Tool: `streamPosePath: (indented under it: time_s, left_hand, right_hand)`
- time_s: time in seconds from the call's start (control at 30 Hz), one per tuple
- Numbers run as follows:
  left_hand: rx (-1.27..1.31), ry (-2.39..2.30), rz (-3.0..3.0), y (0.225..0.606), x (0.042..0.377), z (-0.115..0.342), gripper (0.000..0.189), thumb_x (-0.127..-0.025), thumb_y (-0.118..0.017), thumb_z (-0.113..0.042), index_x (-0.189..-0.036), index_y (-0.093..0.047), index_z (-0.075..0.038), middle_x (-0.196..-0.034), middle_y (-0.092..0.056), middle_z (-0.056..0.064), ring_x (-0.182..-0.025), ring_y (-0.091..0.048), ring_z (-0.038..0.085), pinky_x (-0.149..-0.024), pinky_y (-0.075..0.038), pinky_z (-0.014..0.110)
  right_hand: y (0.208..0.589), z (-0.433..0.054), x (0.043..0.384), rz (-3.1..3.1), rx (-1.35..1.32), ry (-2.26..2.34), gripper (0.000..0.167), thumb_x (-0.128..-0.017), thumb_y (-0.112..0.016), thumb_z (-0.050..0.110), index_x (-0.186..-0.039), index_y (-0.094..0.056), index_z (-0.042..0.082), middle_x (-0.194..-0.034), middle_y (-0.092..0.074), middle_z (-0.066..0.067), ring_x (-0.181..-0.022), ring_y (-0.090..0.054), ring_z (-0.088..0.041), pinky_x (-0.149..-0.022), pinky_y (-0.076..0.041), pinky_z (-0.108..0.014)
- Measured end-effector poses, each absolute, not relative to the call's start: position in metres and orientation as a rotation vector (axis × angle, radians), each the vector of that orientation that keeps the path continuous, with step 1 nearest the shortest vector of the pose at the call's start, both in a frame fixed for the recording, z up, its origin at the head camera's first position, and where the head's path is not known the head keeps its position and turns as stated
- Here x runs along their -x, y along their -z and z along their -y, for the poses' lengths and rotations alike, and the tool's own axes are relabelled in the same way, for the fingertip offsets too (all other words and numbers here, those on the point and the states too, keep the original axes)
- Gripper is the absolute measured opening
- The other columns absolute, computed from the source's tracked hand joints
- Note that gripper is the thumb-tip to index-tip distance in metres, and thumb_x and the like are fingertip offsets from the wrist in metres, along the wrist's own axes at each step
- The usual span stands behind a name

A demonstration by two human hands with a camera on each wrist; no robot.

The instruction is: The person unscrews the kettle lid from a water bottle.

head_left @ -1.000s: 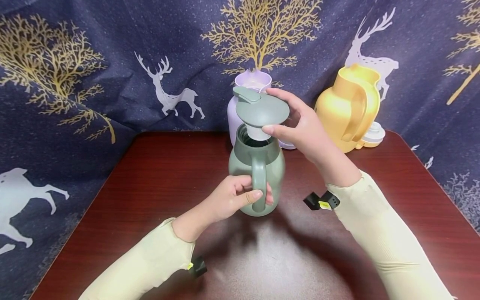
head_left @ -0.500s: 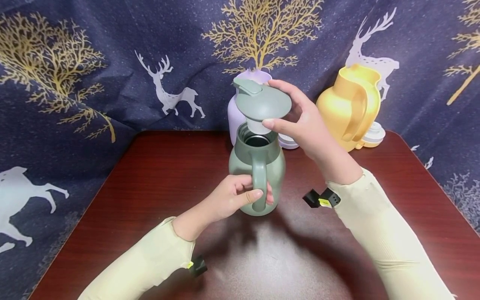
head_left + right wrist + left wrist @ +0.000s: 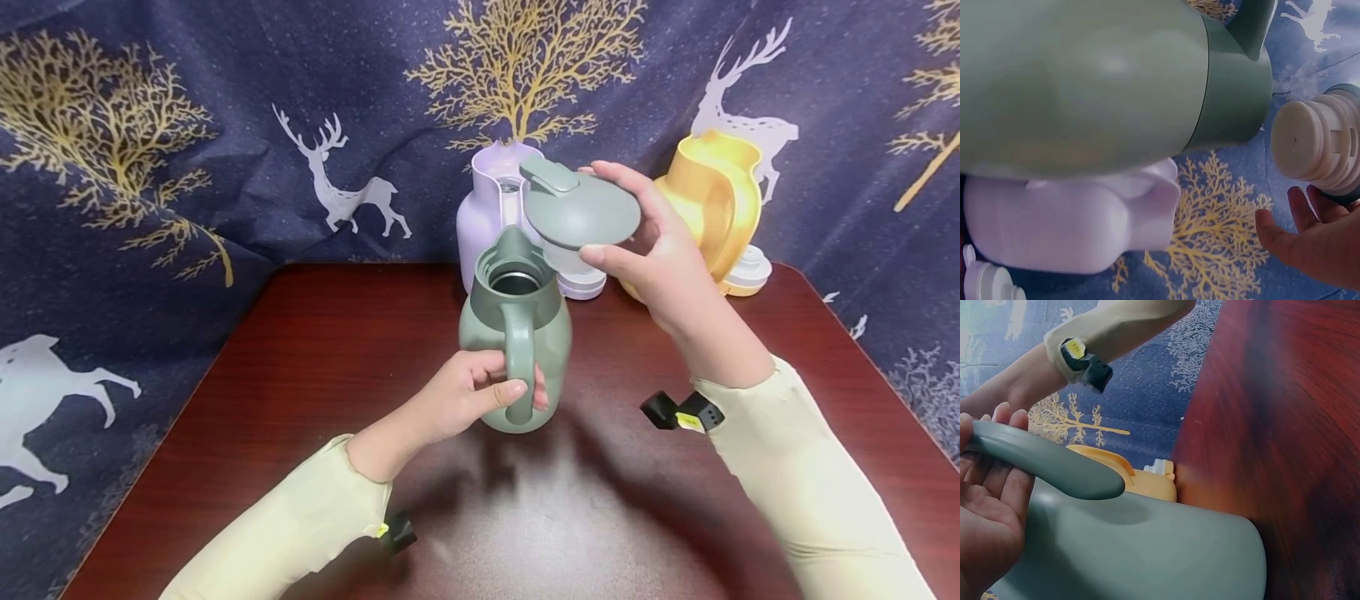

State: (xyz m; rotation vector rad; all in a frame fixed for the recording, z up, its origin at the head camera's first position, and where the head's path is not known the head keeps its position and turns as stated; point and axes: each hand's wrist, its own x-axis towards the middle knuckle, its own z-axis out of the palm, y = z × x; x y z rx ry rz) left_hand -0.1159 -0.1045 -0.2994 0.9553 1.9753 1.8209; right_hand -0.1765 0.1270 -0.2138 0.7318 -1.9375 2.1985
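Note:
A green thermos jug [image 3: 551, 350] stands upright on the table, its mouth uncovered and its steel inside showing in the head view. My left hand [image 3: 461, 393] grips the jug's handle [image 3: 1054, 462], thumb on the near side and fingers behind it. To the right of the mouth and above it, my right hand [image 3: 652, 233] holds the jug's green lid [image 3: 585, 212] by its edge, between thumb and fingers. The lid's pale plug [image 3: 1300, 140] points down, apart from the jug. In the right wrist view the lid's far part is cut off by the frame.
Behind the green jug stands a lilac jug [image 3: 474, 225] without its lid; a lilac-and-white lid [image 3: 583, 286] lies beside it. A yellow jug [image 3: 731, 183] with its mouth uncovered stands at the back right, a white-and-yellow lid [image 3: 750, 271] next to it. Patterned cloth [image 3: 247, 167] hangs behind the table.
My right hand has raised the lid off the jug's mouth and carried it to the right. The left hand and the jug have stayed in place.

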Motion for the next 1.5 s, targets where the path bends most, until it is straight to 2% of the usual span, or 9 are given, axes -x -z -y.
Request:
streamPosePath:
  time_s: [0.3, 0.7, 0.9, 1.23, 1.4, 1.5]
  left_hand:
    - [-0.952, -1.824, -1.963, 0.301, 0.116, 0.105, 0.040, -0.102, -0.060, -0.020, -0.114, -0.060, 0.018, -0.104, -0.068, 0.040, -0.096, -0.069, -0.003, -0.093, -0.057, 0.025]
    - [-0.940, -1.827, -1.966, 0.301, 0.116, 0.105, 0.041, -0.101, -0.061, -0.020, -0.115, -0.060, 0.019, -0.104, -0.067, 0.041, -0.096, -0.068, -0.003, -0.092, -0.057, 0.024]
    - [-0.937, -1.825, -1.970, 0.300, 0.116, 0.105, 0.044, -0.101, -0.061, -0.022, -0.115, -0.060, 0.019, -0.104, -0.067, 0.042, -0.096, -0.068, -0.004, -0.092, -0.057, 0.024]
    - [-0.936, -1.826, -1.978, 0.299, 0.115, 0.105, 0.044, -0.101, -0.061, -0.023, -0.115, -0.060, 0.019, -0.105, -0.067, 0.042, -0.096, -0.068, -0.004, -0.092, -0.057, 0.024]
    - [-0.934, -1.827, -1.984, 0.299, 0.115, 0.105, 0.044, -0.101, -0.061, -0.022, -0.115, -0.060, 0.019, -0.105, -0.067, 0.042, -0.096, -0.068, -0.004, -0.092, -0.057, 0.024]
    - [-0.933, -1.831, -1.985, 0.299, 0.114, 0.105, 0.043, -0.101, -0.061, -0.022, -0.115, -0.060, 0.019, -0.105, -0.067, 0.042, -0.096, -0.068, -0.004, -0.092, -0.057, 0.024]
  right_hand:
    - [0.226, -0.150, 0.169, 1.865, -0.672, -2.203, 0.071, -0.082, -0.059, -0.021, -0.140, -0.057, 0.019, -0.141, -0.059, 0.003, -0.121, -0.057, -0.012, -0.094, -0.052, -0.015]
    - [0.258, -0.178, 0.166, 1.917, -0.594, -2.185, 0.072, -0.080, -0.068, -0.020, -0.140, -0.056, 0.020, -0.137, -0.058, 0.003, -0.113, -0.058, -0.011, -0.085, -0.054, -0.014]
    - [0.280, -0.191, 0.161, 1.950, -0.576, -2.162, 0.074, -0.080, -0.064, -0.024, -0.140, -0.057, 0.020, -0.135, -0.057, 0.004, -0.110, -0.059, -0.008, -0.083, -0.055, -0.012]
    - [0.314, -0.206, 0.155, 2.111, -0.525, -1.968, 0.081, -0.078, -0.069, -0.022, -0.145, -0.050, 0.019, -0.136, -0.058, 0.016, -0.109, -0.061, 0.003, -0.083, -0.053, -0.007]
    - [0.332, -0.216, 0.156, 2.394, -0.433, -1.610, 0.083, -0.079, -0.079, -0.009, -0.150, -0.045, 0.015, -0.129, -0.054, 0.030, -0.099, -0.060, 0.011, -0.080, -0.051, -0.005]
    - [0.341, -0.221, 0.156, 2.492, -0.386, -1.477, 0.084, -0.080, -0.083, -0.001, -0.152, -0.042, 0.013, -0.124, -0.051, 0.033, -0.095, -0.059, 0.014, -0.078, -0.049, -0.004]
